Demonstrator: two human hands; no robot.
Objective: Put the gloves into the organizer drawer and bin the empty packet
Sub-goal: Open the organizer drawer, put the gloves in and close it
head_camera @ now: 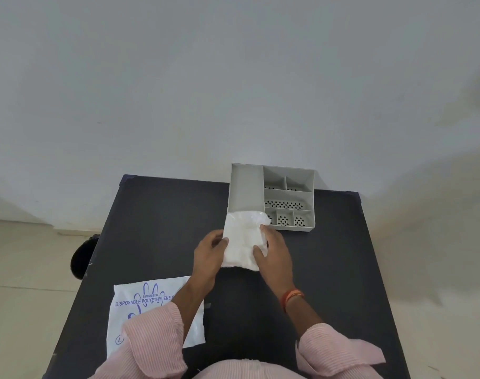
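A thick stack of translucent white gloves (241,239) is held between both hands above the dark table, its far end at the near edge of the grey organizer (310,203). My left hand (210,255) grips the stack's left side and my right hand (273,254) grips its right side. The organizer has one long compartment (245,187) on the left and several smaller perforated ones on the right. The flat white packet (151,302) with blue print lies at the table's near left, partly under my left sleeve.
The dark table (162,220) stands against a pale wall. A black round object (83,258) sits on the floor beside the table's left edge. Light floor tiles surround the table on both sides.
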